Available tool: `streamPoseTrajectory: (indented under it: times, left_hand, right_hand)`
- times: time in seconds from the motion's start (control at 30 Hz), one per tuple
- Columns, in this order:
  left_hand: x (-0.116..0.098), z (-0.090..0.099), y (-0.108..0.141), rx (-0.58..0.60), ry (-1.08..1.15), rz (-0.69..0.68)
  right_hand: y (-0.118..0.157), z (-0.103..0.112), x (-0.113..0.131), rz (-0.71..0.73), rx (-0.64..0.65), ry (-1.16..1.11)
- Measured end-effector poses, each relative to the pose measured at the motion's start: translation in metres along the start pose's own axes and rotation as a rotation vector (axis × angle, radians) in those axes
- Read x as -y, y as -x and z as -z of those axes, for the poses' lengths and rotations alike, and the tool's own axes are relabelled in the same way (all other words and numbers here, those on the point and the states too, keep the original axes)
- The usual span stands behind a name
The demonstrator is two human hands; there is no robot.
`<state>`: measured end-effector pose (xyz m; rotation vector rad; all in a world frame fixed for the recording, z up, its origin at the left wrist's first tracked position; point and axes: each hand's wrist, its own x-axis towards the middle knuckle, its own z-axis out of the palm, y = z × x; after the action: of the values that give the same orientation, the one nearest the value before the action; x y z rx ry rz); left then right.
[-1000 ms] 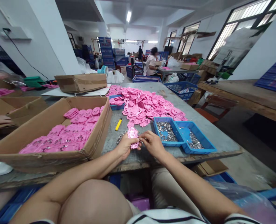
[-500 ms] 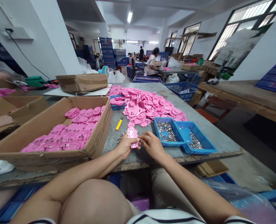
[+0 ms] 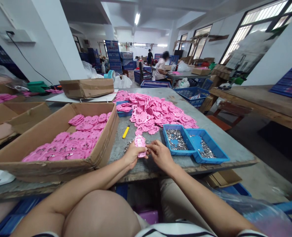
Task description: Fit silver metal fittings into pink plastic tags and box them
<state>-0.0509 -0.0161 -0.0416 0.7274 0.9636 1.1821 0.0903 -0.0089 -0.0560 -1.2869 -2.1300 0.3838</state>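
Observation:
My left hand (image 3: 133, 155) is closed around a pink plastic piece (image 3: 140, 142) with cut-out shapes, its thumb lying over the lower part. At the piece's right edge, my right hand (image 3: 160, 154) has thumb and forefinger pinched together; whatever is between the fingertips is too small to make out. Loose small metal parts (image 3: 127, 146) lie on the table behind and beside my left hand. Just beyond the hands rises a large heap of similar pink pieces (image 3: 158, 113). Two blue trays (image 3: 194, 152) of small shiny metal parts stand right of my right hand.
A cardboard box (image 3: 96, 158) holding rows of pink pieces stands on the left. A yellow-handled tool (image 3: 126, 132) lies between box and heap. Behind the box sits a smaller carton (image 3: 86, 88). Farther back, a person (image 3: 161, 67) sits at another table.
Almost nothing differs. Both hands stay at the pink piece, with only a very slight shift of the right hand and fingers.

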Motion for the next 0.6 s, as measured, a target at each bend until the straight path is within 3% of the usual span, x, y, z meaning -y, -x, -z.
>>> streamPoseTrajectory:
  times: [0.2,0.43,0.6]
  left_hand:
    - [-0.0008,-0.0010,0.0000,-0.012,-0.024,-0.037]
    - [-0.0002,-0.0005,0.0013,-0.023,-0.069,-0.053]
    - [-0.0013,-0.0002,0.0029,-0.035,-0.087,-0.044]
  right_hand:
    - [-0.0014,-0.0012,-0.0003,-0.038,-0.075,-0.162]
    - [-0.0015,-0.0022,0.0001,0.009,-0.099,-0.129]
    - [-0.0021,-0.0040,0.0035,-0.036,-0.073,-0.132]
